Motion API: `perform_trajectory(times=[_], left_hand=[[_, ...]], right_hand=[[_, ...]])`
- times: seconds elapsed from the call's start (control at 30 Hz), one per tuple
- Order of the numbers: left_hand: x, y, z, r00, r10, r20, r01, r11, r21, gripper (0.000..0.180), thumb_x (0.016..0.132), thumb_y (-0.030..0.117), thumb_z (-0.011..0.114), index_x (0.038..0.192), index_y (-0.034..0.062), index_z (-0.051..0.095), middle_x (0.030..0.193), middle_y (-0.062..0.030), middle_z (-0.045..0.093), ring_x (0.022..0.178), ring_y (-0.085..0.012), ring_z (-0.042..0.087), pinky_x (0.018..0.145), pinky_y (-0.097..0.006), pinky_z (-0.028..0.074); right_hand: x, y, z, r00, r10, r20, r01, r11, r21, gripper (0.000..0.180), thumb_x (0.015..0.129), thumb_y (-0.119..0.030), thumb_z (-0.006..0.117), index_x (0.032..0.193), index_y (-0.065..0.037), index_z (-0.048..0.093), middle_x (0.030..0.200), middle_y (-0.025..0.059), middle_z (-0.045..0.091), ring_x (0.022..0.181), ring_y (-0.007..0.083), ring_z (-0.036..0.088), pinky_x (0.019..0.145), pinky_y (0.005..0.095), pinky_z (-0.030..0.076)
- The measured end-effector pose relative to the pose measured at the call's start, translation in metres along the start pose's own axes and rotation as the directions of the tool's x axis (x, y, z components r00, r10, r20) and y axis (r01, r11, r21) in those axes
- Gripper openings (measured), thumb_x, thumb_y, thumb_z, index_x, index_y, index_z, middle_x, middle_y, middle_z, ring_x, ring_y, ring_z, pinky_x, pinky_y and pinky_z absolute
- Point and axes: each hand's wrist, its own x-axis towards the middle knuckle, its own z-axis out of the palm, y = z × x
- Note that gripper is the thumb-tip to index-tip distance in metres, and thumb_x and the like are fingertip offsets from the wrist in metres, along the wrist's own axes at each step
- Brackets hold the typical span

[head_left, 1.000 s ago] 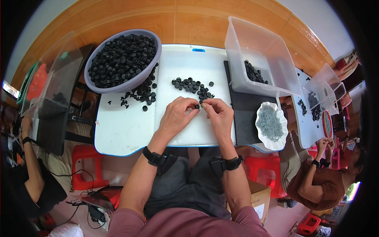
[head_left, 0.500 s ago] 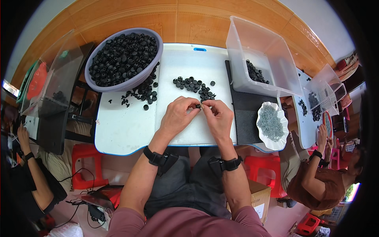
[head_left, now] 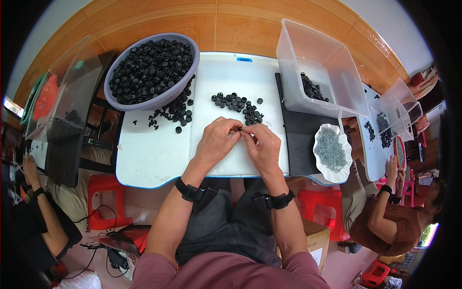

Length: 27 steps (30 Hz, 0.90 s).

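Black part [head_left: 240, 129], mostly hidden, pinched between left hand [head_left: 217, 141] and right hand [head_left: 262, 146] grips.

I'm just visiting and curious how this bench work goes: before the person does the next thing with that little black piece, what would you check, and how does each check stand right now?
1. Small black part pinched between both hands: ok, left hand and right hand meet on it.
2. Part seated or aligned properly: cannot tell, fingers cover most of it.
3. Loose black parts lie close ahead of the hands on the white table: ok.
4. Lilac basket holds plenty more black parts: ok.
5. Clear plastic bin has room; only a small heap in it: ok.
6. White dish of small metal pieces sits fully on the table: not ok, it overhangs the front edge.
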Motion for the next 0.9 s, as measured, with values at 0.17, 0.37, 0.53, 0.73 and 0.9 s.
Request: perform_trajectory(times=[0.17,0.37,0.53,0.73,0.9], left_hand=[[-0.0009,0.0026,0.0001,0.999,-0.036,0.003,0.036,0.999,-0.030,0.019,0.084,0.009,0.076,0.102,0.0034,0.074,0.087,-0.0126,0.073,0.084,-0.0271,0.070,0.074,-0.038,0.058],[0.0011,0.0024,-0.0021,0.998,-0.050,0.042,0.052,0.998,-0.045,0.020,0.084,0.011,0.075,0.103,0.0030,0.075,0.089,-0.0127,0.073,0.086,-0.0278,0.069,0.077,-0.038,0.057],[0.0023,0.0060,-0.0037,0.996,-0.074,0.047,0.077,0.995,-0.064,0.019,0.083,0.011,0.076,0.101,0.0037,0.076,0.089,-0.0135,0.073,0.082,-0.0271,0.070,0.076,-0.038,0.057],[0.0005,0.0031,-0.0049,0.990,-0.133,0.045,0.136,0.988,-0.072,0.021,0.081,0.010,0.079,0.100,0.0027,0.076,0.086,-0.0155,0.073,0.077,-0.0258,0.073,0.072,-0.036,0.058],[0.0015,0.0052,-0.0053,0.988,-0.143,0.061,0.149,0.985,-0.091,0.021,0.082,0.010,0.079,0.102,0.0028,0.076,0.087,-0.0154,0.073,0.078,-0.0249,0.073,0.073,-0.034,0.059]], right_hand=[[0.0009,-0.0004,-0.0003,0.994,0.105,-0.001,-0.105,0.994,0.020,0.008,0.084,-0.002,0.077,0.091,-0.003,0.074,0.083,0.0102,0.072,0.063,0.0219,0.067,0.056,0.0306,0.051],[-0.0014,-0.0062,-0.0020,0.997,0.082,0.002,-0.082,0.997,0.013,0.010,0.085,-0.001,0.076,0.094,-0.003,0.075,0.086,0.0105,0.074,0.067,0.0233,0.070,0.059,0.0320,0.054],[0.0002,-0.0043,-0.0007,0.999,-0.024,-0.030,0.023,0.999,-0.029,0.011,0.084,0.000,0.076,0.094,-0.003,0.075,0.085,0.0102,0.073,0.068,0.0248,0.070,0.060,0.0321,0.054],[0.0010,-0.0054,-0.0013,0.999,-0.053,-0.010,0.053,0.998,-0.016,0.010,0.083,0.002,0.075,0.092,-0.003,0.075,0.084,0.0097,0.073,0.067,0.0232,0.070,0.059,0.0310,0.054],[0.0014,-0.0049,-0.0020,1.000,0.020,0.003,-0.020,0.999,0.048,0.010,0.084,0.003,0.074,0.093,-0.003,0.076,0.086,0.0096,0.074,0.068,0.0206,0.070,0.059,0.0295,0.054]])
